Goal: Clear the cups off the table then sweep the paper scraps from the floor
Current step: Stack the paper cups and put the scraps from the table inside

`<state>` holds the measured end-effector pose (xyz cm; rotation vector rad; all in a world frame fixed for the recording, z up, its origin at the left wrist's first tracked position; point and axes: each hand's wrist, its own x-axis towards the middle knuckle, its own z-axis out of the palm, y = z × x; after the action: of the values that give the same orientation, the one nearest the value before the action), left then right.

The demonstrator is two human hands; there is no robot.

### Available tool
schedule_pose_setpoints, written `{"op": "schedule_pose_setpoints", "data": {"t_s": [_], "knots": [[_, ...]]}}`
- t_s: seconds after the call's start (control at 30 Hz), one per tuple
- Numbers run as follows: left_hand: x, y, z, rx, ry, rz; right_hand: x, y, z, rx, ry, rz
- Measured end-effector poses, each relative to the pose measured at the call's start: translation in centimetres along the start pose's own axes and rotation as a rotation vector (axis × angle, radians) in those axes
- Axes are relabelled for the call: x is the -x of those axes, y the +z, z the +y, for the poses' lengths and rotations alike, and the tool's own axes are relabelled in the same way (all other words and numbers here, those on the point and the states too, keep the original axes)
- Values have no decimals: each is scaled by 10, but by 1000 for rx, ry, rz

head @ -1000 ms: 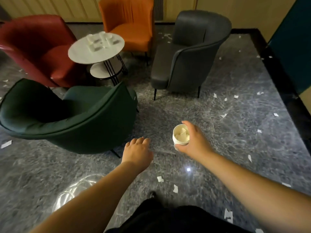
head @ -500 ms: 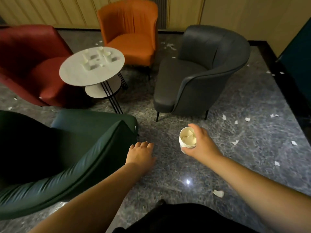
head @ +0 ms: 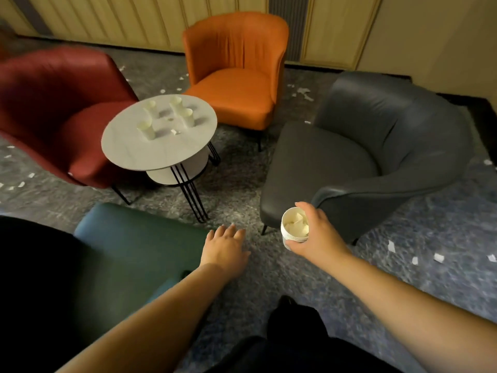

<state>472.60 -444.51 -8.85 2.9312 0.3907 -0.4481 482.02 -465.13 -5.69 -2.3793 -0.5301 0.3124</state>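
L hand flat; R hand curled

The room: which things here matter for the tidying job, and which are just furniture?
Part of the job:
- four cups on the round table
- cup stack, gripped by the right hand
- left hand, free
- paper scraps on the floor

Just there:
- orange chair
- red chair
- grey chair
- green chair

Round white table — four upright paper cups, small scraps.

floor: grey marble | wall: beige panels | armchairs: red, orange, grey, green
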Motion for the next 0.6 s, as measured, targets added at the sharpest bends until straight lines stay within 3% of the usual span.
{"op": "schedule_pose_setpoints", "data": {"t_s": [0.27,0.6], "knots": [[-98,-58,-35,78,-210,87,-166,-10,-24,18,-126,-136],[-150,-79,-150,109,-454,109,-305,44,-92,34,-232,-274]]}}
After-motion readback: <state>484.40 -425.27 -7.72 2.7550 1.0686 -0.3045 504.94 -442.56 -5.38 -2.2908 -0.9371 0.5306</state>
